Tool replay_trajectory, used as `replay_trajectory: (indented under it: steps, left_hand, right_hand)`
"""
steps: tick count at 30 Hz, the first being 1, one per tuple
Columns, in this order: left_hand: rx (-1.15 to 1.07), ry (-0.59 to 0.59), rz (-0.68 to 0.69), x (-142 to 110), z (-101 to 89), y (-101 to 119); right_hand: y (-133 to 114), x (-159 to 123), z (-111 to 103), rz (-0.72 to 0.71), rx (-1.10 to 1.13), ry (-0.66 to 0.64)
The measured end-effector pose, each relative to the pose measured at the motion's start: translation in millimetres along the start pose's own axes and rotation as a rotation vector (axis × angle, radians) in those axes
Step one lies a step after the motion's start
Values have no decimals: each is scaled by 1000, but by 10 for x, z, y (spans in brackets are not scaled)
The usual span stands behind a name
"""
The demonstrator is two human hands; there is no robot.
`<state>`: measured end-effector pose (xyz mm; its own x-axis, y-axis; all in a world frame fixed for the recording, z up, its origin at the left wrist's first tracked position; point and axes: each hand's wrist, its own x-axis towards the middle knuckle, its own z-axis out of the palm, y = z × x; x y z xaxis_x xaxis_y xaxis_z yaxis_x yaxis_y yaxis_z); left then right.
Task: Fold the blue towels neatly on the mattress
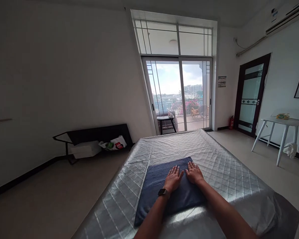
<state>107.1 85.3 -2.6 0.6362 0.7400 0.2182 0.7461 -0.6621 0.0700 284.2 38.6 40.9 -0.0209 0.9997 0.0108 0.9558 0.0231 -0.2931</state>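
A dark blue towel (151,186) lies spread out on a silver quilted cover (129,176). My left hand (173,178) rests flat on the towel near its middle, fingers stretched forward; a dark watch is on that wrist. Toward the towel's far right corner, my right hand (194,172) is pressed down with its fingers apart. The thumbs point toward each other with a small gap between. Both forearms hide part of the towel's near side.
Left of the covered surface stands a low black bench (99,132) with a white box (86,149) and a printed bag (114,143). A white table (284,122) is at right, near a dark-framed door (251,96). Sliding glass doors (180,93) are ahead.
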Motion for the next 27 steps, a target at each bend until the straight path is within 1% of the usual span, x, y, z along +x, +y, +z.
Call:
replay_trajectory:
  steps: [2,5,7,9,14,18,22,24,27]
  left_hand:
    - [37,-31,-136,-268,-40,-245]
    - [95,-59,-425,-659,-109,-608]
    - [105,-45,-582,-838,-155,-751]
    - [97,-25,-668,-927,-200,-784]
    - [51,-34,-714,-913,-312,-644]
    - [10,-46,-720,-903,-355,-610]
    - [15,-30,-699,-916,-340,-654]
    - [27,-30,-695,-915,-322,-673]
    - [52,-36,-701,-912,-292,-690]
  right_hand:
    - [-17,0,-13,10,1,1]
    - [-23,-13,-37,10,-16,-8]
    - [-25,-31,-65,14,-39,-16]
    - [-37,-51,-102,16,-63,-24]
    - [-109,-135,-200,16,-101,-34]
    - [-132,-359,-220,-3,-135,-28]
    - [-59,-704,-159,-1,-154,-4]
    - [-5,-857,-100,-4,-139,-13]
    - [63,-1001,9,-37,-103,-27]
